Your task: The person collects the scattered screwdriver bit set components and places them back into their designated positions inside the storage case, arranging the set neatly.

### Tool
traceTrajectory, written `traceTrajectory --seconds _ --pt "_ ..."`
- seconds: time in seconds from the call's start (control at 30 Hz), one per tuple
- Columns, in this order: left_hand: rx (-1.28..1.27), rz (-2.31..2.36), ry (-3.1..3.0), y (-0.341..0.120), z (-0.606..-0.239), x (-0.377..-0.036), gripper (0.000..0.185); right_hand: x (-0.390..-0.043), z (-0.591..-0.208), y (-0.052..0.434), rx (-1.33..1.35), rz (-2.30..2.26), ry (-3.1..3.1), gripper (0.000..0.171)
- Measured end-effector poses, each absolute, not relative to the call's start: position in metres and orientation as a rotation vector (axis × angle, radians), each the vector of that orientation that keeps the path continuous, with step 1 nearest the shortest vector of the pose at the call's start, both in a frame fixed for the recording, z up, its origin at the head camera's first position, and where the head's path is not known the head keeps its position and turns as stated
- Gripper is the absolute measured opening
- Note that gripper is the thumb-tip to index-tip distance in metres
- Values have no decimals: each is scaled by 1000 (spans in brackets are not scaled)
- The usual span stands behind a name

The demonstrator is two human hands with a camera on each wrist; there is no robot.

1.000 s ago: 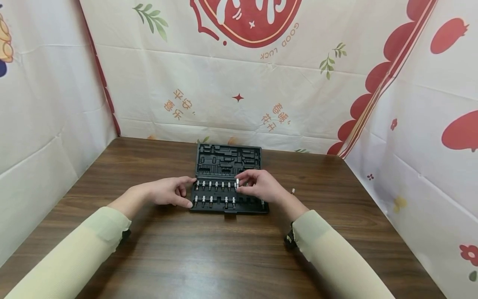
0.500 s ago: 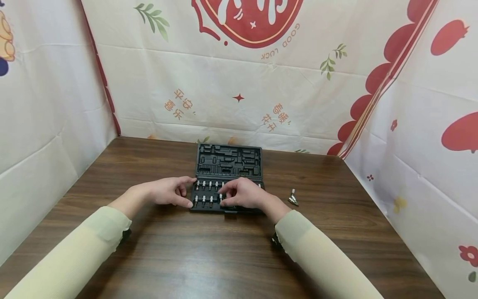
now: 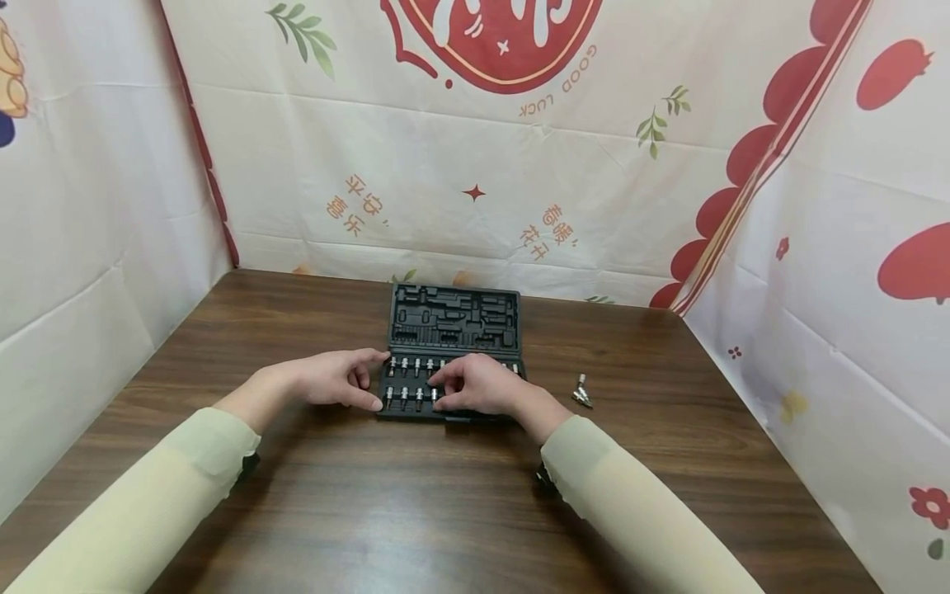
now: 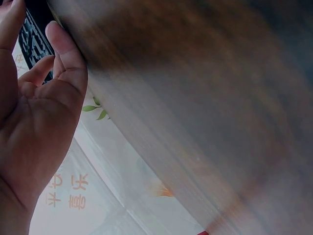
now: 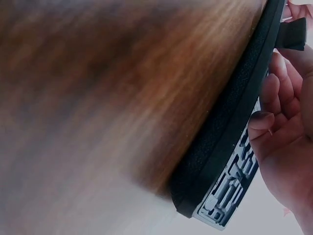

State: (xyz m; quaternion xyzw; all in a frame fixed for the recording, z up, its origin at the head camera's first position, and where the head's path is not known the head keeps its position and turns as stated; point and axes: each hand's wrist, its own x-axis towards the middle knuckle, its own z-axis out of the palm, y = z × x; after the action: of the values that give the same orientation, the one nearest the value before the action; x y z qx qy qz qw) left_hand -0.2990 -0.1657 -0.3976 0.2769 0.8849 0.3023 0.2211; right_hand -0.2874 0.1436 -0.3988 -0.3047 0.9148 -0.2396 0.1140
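An open black socket case (image 3: 454, 318) lies on the table, its moulded lid tilted back toward the wall cloth. Silver bit sockets (image 3: 404, 396) stand in two rows in its base. My left hand (image 3: 326, 379) holds the case's left side, index finger at the hinge end and thumb at the front corner. Over the front row, my right hand (image 3: 478, 386) pinches one bit socket (image 3: 435, 395) between thumb and index finger, in line with that row. The right hand covers much of the base's right half. In the right wrist view, the fingers (image 5: 270, 93) reach over the case's front edge.
Several loose bit sockets (image 3: 582, 394) lie on the wooden table (image 3: 416, 511) to the right of the case. A printed cloth (image 3: 445, 165) hangs behind the table's far edge, with more cloth at both sides.
My right hand has moved left and toward me, bringing a bit socket from above the back row down into the front row. The left hand stays on the case.
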Motion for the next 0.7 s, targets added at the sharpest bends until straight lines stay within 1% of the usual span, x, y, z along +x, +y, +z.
traceTrajectory --seconds 0.23,0.3,0.7 --pt "756 851 2429 -166 -398 -299 93 -291 -400 145 -808 -744 2700 9" --pt "756 852 2430 -167 -398 -299 93 -293 -401 146 -812 -751 2701 5" --pt "763 852 2423 -166 -398 -300 94 -294 -399 147 -817 -746 2674 6"
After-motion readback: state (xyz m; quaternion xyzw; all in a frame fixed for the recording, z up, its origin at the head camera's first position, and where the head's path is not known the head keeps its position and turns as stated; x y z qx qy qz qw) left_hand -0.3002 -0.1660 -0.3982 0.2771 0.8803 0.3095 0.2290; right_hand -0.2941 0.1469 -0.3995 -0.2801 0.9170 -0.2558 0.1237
